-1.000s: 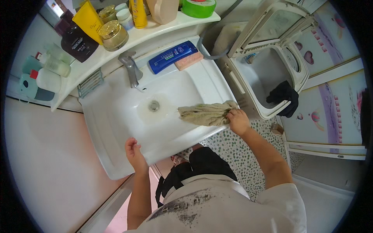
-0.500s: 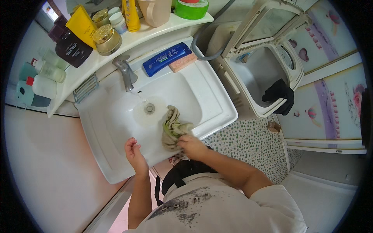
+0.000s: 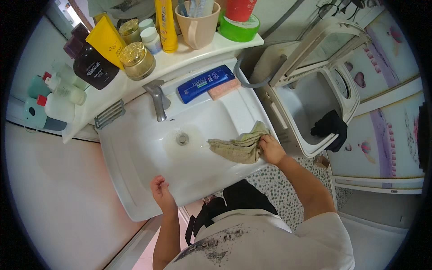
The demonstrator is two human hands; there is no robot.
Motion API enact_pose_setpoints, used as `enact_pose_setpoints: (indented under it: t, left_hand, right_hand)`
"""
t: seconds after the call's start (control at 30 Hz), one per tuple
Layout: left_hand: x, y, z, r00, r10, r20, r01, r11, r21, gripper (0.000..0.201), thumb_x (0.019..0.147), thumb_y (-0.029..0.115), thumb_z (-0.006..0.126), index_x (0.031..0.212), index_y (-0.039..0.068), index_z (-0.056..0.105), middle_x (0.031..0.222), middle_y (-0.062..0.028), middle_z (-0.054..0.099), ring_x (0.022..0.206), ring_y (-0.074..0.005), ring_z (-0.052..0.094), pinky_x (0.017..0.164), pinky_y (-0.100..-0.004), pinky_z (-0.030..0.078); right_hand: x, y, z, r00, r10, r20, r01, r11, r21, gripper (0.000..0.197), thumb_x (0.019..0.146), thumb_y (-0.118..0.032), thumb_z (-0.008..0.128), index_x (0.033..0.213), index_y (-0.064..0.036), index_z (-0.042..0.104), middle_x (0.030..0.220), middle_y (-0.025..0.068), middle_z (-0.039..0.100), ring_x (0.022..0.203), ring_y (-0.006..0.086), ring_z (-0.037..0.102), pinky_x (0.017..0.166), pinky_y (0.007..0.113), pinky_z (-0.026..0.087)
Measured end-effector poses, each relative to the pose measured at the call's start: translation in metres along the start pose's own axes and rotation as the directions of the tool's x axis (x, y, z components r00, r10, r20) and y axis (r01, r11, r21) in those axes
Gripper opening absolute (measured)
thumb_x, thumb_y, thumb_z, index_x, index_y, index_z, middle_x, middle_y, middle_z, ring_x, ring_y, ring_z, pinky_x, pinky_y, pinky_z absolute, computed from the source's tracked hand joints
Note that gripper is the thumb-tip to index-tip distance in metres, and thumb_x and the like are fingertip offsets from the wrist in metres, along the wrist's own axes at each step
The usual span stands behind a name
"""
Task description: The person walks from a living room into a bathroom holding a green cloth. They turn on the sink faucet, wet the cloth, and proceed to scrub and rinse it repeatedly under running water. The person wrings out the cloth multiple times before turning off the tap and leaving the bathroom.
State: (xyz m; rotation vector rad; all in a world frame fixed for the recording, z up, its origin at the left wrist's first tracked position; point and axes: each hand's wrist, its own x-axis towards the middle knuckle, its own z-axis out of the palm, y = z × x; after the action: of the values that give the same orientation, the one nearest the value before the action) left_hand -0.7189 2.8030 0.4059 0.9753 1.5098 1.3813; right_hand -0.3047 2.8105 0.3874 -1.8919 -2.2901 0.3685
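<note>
My right hand grips a greenish-beige cloth at the right front rim of the white sink. The cloth lies spread leftward over the rim, its narrow end hanging into the basin. Over the front left part of the basin, my left hand is held up with loosely bent fingers and nothing in it. The metal drain sits left of the cloth, with a grey faucet behind it.
Behind the basin lie a blue tube and a pink block. A shelf above holds bottles, jars and a beige cup. To the right stands an open-lidded washing machine with black fabric over its edge.
My right hand has carried the cloth rightward from the basin's front middle to the right rim, where it is now more stretched out. My left hand stays over the front left of the basin.
</note>
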Motion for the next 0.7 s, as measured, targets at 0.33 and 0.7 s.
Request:
enact_pose_setpoints:
  t: [0.33, 0.7]
  left_hand:
    - [0.005, 0.012, 0.005, 0.995, -0.011, -0.099, 0.011, 1.0, 0.002, 0.016, 0.083, -0.001, 0.043, 0.094, 0.006, 0.054, 0.101, -0.004, 0.051, 0.089, -0.0116, 0.047, 0.074, -0.0251, 0.041]
    - [0.013, 0.011, 0.015, 0.999, 0.034, -0.014, -0.033, 0.999, 0.035, 0.013, 0.085, 0.002, 0.045, 0.094, 0.006, 0.054, 0.103, -0.0041, 0.051, 0.089, -0.0111, 0.048, 0.073, -0.025, 0.041]
  right_hand:
    - [0.178, 0.026, 0.039, 0.936, -0.135, -0.326, 0.136, 0.991, -0.018, 0.014, 0.066, -0.005, 0.056, 0.079, -0.0018, 0.061, 0.103, 0.0205, 0.051, 0.101, 0.0379, 0.046, 0.089, 0.04, 0.037]
    - [0.091, -0.038, 0.041, 0.994, -0.089, -0.06, 0.107, 0.9, 0.423, 0.019, 0.062, 0.0, 0.058, 0.079, -0.0077, 0.064, 0.106, 0.0182, 0.053, 0.099, 0.0354, 0.05, 0.085, 0.038, 0.043]
